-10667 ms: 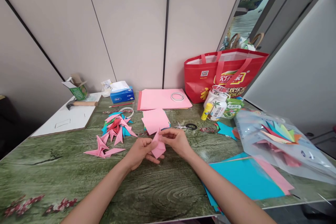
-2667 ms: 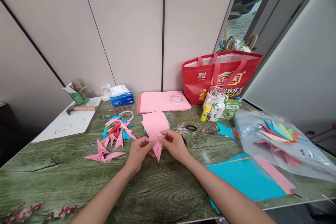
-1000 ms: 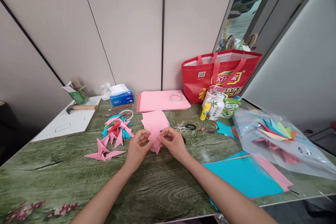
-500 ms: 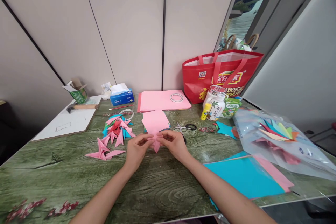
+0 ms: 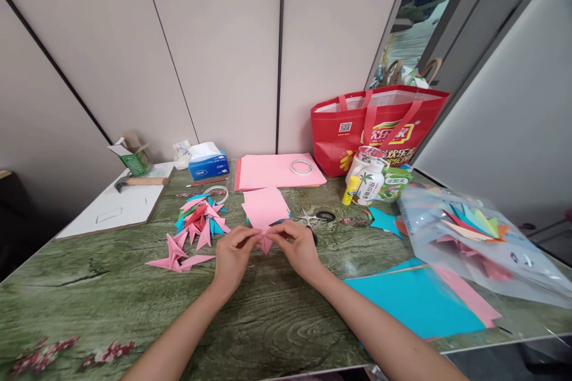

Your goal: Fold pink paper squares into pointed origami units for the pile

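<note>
Pink folded paper (image 5: 266, 243) being pinched between both hands, just above the green table (image 5: 111, 286).
Thumbs and forefingers of the left hand (image 5: 232, 256) and right hand (image 5: 298, 248) are gripping its upper corners; pink squares (image 5: 264, 207) are lying just beyond, scissors (image 5: 318, 216) far-right.

craft desk (image 5: 134, 286) — coloured paper (image 5: 415, 300), scissors (image 5: 318, 215), glue (image 5: 347, 191)

The left hand (image 5: 232, 256) and right hand (image 5: 299, 250) cover most of the small folded pink paper piece (image 5: 267, 243); only its lower tip shows. The picture's right edge cuts off the clear plastic bag (image 5: 513, 265).
</note>
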